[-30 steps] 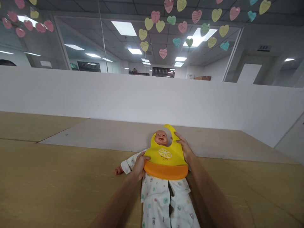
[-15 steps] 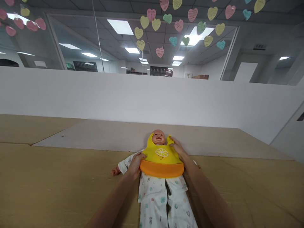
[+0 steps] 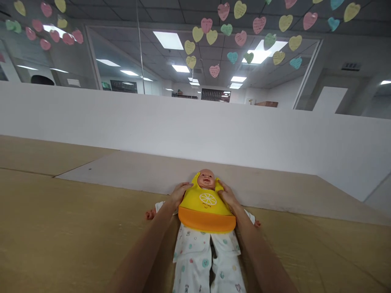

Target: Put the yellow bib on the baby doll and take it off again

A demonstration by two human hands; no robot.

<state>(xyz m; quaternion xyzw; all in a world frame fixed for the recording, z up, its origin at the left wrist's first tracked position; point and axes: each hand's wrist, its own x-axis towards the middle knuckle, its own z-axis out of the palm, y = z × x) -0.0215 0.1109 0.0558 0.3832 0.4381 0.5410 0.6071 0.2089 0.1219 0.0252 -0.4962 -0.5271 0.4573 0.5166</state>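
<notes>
A baby doll [image 3: 206, 178] in white patterned pyjamas lies on its back on the tan surface [image 3: 61, 228], head away from me. A yellow bib [image 3: 205, 203] with an orange catch pocket and a lemon print rests on its chest, under the chin. My left hand [image 3: 179, 193] grips the bib's upper left strap beside the doll's neck. At the other side of the neck my right hand [image 3: 226, 195] has its fingers closed on the upper right strap.
A low white partition wall [image 3: 195, 126] runs behind the doll. A paler board [image 3: 128, 173] lies along its base. Glass panels and paper hearts [image 3: 214, 70] hang above. Bare tan surface spreads to the left and right.
The bib has come down from in front of the doll's face onto its chest. My left hand has moved from the bib's lower edge up to the neck strap.
</notes>
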